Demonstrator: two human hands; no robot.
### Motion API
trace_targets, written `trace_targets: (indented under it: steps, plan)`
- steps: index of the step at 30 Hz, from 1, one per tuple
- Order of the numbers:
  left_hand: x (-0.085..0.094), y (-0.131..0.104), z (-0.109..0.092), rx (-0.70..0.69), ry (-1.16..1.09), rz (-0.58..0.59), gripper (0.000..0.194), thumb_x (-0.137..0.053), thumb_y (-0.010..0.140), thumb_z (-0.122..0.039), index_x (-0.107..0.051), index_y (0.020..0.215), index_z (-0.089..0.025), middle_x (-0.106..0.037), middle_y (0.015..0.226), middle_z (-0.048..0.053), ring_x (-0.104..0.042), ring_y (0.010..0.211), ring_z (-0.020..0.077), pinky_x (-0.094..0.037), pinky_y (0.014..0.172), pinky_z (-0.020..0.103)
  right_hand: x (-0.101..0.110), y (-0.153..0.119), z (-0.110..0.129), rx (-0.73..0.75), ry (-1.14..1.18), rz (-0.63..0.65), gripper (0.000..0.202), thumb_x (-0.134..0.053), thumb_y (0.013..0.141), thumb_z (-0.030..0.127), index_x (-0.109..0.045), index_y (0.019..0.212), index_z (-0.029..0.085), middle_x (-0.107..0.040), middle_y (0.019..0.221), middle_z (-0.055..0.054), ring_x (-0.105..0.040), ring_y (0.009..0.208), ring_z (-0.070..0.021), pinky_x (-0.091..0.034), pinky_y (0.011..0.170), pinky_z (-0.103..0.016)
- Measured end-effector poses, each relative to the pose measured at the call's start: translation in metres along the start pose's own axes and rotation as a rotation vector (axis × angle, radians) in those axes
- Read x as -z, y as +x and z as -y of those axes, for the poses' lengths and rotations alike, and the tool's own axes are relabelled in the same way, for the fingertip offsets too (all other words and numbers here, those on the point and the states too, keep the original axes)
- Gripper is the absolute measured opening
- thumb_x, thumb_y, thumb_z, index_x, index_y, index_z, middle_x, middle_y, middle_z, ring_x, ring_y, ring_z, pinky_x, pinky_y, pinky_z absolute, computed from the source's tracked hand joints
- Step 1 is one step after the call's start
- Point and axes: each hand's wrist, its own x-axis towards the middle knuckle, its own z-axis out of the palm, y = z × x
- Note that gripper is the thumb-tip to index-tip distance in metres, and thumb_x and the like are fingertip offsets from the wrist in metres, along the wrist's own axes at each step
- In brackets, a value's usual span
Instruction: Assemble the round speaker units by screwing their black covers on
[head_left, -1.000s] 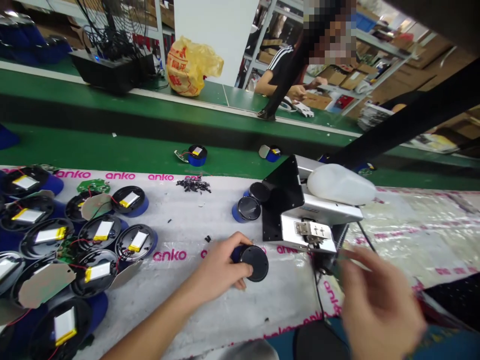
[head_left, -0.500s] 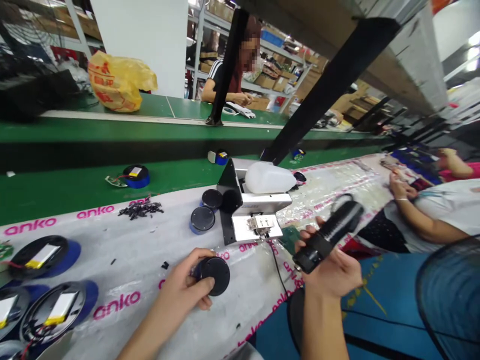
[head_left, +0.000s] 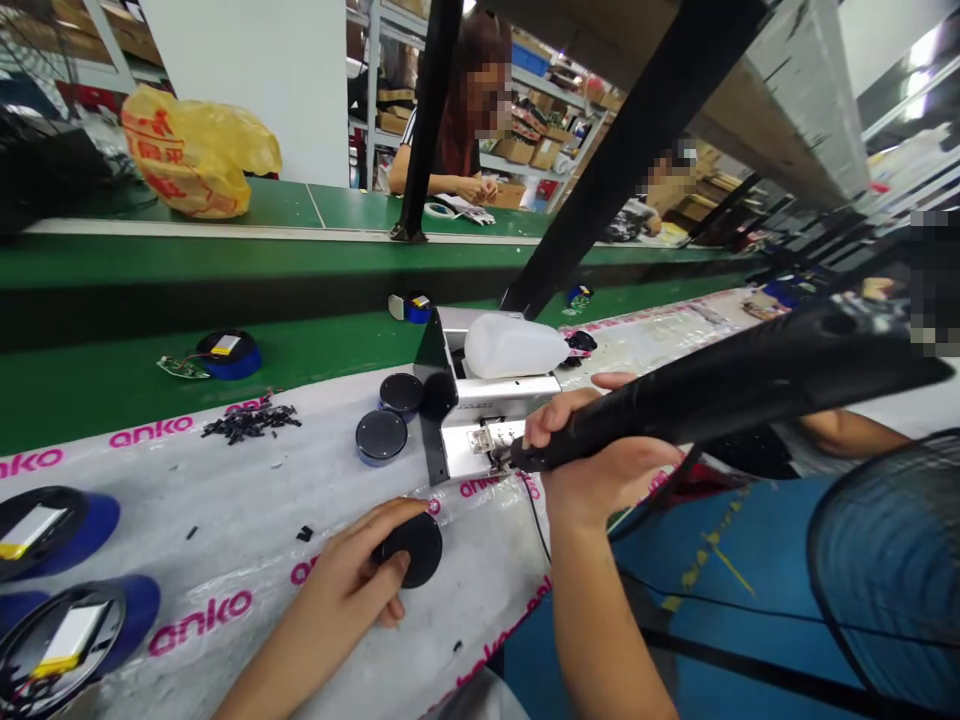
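Note:
My left hand [head_left: 352,570] is closed around a round black-topped case [head_left: 421,550], which rests on the printed plastic sheet. In my right hand [head_left: 592,470] is a black electric screwdriver [head_left: 660,405], held tilted with its tip down at the small metal block [head_left: 484,438] on the front of a silver machine that looks like a screw feeder [head_left: 499,393]. Whether a screw sits on the tip is too small to tell. A white plastic bottle [head_left: 514,346] lies on top of the machine. Beside it stand two more round blue cases with black lids [head_left: 381,437].
Open blue cases with batteries [head_left: 135,620] stand at left. A pile of small black parts [head_left: 251,422] lies on the sheet. Wired cases [head_left: 229,355] sit on the green bench. A black post [head_left: 630,150] slants behind the machine; a fan [head_left: 892,570] stands right. A co-worker [head_left: 457,130] sits opposite.
My right hand has moved left and down, bringing the screwdriver's tip to the machine's front block. My left hand still holds the round case. The whole view has shifted slightly.

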Motion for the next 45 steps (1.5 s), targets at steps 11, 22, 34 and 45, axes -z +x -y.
trace_targets:
  steps: [11, 22, 34, 45]
  plan:
    - [0.002, -0.003, -0.011, -0.054, 0.027, 0.024, 0.039, -0.055, 0.091, -0.024, -0.061, 0.129, -0.026, -0.065, 0.13, 0.008, -0.066, 0.062, 0.0102, -0.055, 0.061, 0.025, -0.023, -0.058, 0.048, -0.062, 0.006, 0.164, 0.044, -0.067, 0.083, 0.068, -0.066, 0.092, 0.025, -0.058, 0.053, 0.007, -0.047, 0.032, -0.0128, -0.042, 0.032, -0.026]
    - [0.002, -0.002, -0.012, -0.226, 0.114, -0.04, 0.045, -0.056, 0.088, -0.016, -0.066, 0.13, -0.031, -0.07, 0.122, 0.004, -0.069, 0.105, 0.0251, -0.06, 0.079, 0.033, -0.015, -0.076, 0.024, -0.086, 0.068, 0.353, 0.045, -0.067, 0.083, 0.068, -0.069, 0.101, 0.027, -0.06, 0.06, 0.004, -0.054, 0.041, -0.0156, -0.049, 0.039, -0.03]
    - [0.003, 0.006, 0.003, -0.33, 0.538, -0.072, 0.057, -0.074, 0.079, -0.021, -0.062, 0.135, -0.029, -0.061, 0.139, 0.008, -0.064, 0.121, 0.0302, -0.051, 0.105, 0.047, -0.013, -0.09, 0.026, 0.034, -0.009, 0.256, 0.045, -0.055, 0.091, 0.068, -0.069, 0.107, 0.029, -0.06, 0.061, 0.003, -0.054, 0.04, -0.0164, -0.05, 0.038, -0.031]
    - [0.009, 0.011, 0.005, -0.403, 0.546, -0.141, 0.061, -0.087, 0.07, -0.028, -0.065, 0.126, -0.026, -0.071, 0.125, 0.009, -0.06, 0.119, 0.0327, -0.049, 0.104, 0.049, 0.0, -0.006, 0.01, 0.134, -0.043, -0.065, 0.055, -0.069, 0.073, 0.077, -0.06, 0.098, 0.028, -0.06, 0.054, 0.008, -0.047, 0.035, -0.0134, -0.044, 0.036, -0.026]
